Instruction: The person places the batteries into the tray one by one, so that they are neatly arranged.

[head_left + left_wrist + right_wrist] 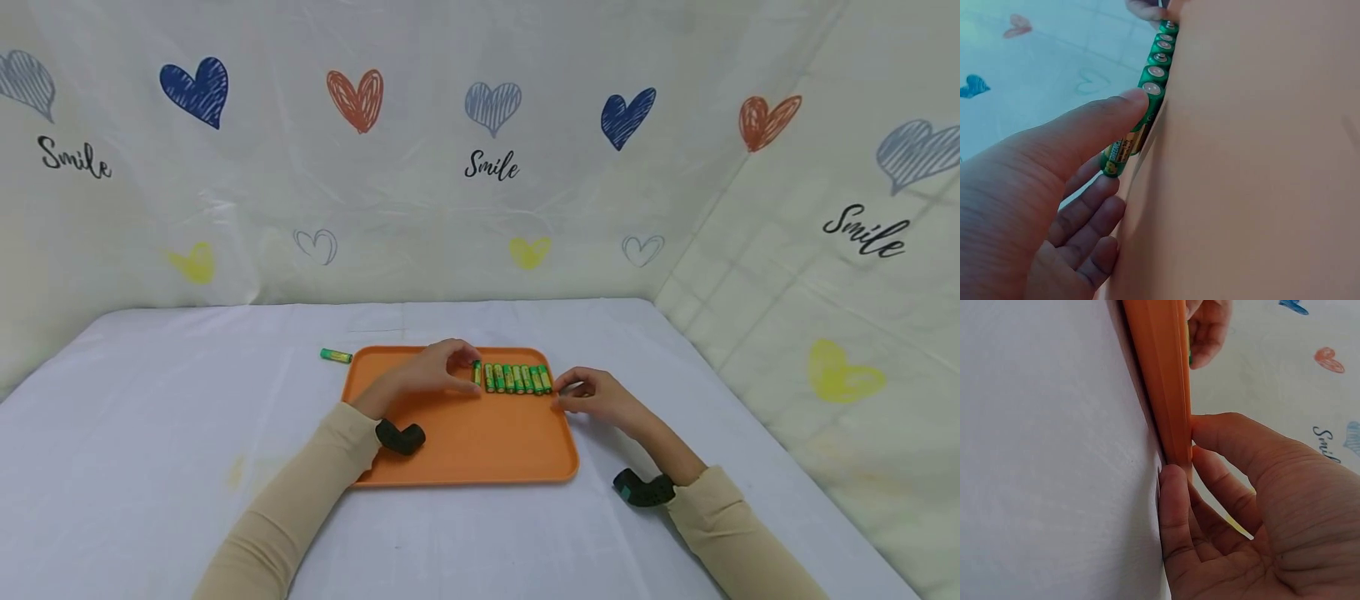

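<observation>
A row of several green AA-size batteries (517, 379) lies side by side near the far edge of an orange tray (465, 450). At the row's left end, my left hand (431, 369) pinches a green battery (1120, 150) lengthwise, thumb at one end and fingertips at the other. A narrow gap parts this battery from the row in the head view. My right hand (603, 400) rests at the tray's right rim, with thumb and forefinger tips on the rim close to the row's last battery. In the right wrist view its other fingers hang loosely bent along the tray's outer side.
One more green battery (336, 356) lies on the white tablecloth (172, 433), just outside the tray's far left corner. A white curtain (420, 192) printed with hearts stands behind the table and along its right side. Each wrist wears a black camera band (401, 437).
</observation>
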A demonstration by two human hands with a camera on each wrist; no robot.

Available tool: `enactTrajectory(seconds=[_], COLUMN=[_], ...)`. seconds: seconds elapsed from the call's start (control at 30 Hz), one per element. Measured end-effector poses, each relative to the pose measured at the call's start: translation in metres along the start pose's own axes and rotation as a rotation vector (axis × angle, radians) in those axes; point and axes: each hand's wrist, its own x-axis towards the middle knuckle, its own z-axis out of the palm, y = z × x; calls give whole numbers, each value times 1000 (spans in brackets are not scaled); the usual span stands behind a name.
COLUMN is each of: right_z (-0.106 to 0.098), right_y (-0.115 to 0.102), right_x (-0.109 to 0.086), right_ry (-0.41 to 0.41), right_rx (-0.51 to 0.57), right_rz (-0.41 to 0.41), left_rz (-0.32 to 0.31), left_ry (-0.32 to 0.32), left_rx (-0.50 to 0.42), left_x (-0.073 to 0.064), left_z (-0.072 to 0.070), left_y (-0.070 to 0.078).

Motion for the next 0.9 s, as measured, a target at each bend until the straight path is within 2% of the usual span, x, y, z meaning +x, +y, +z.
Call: enactTrajectory(seconds=[0.17, 0.33, 0.57, 0.77, 0.9], right_z=[-1, -1, 0, -1, -1], right_y=[0, 0, 0, 0, 1], right_x=[0, 1, 2, 1, 0], right_ry=[-5, -3, -8, -2, -10], right_rx=[1, 2, 3, 3, 2], right_rz=[-10, -14, -9, -1, -10], left_rz=[-9, 20, 34, 83, 88], left_ry=[20, 29, 50, 59, 50], left_rx=[59, 151, 170, 187, 187], left_x=[0, 2, 2, 1, 1], left_z=[4, 7, 9, 10, 10], left_y=[0, 3, 2, 2, 2])
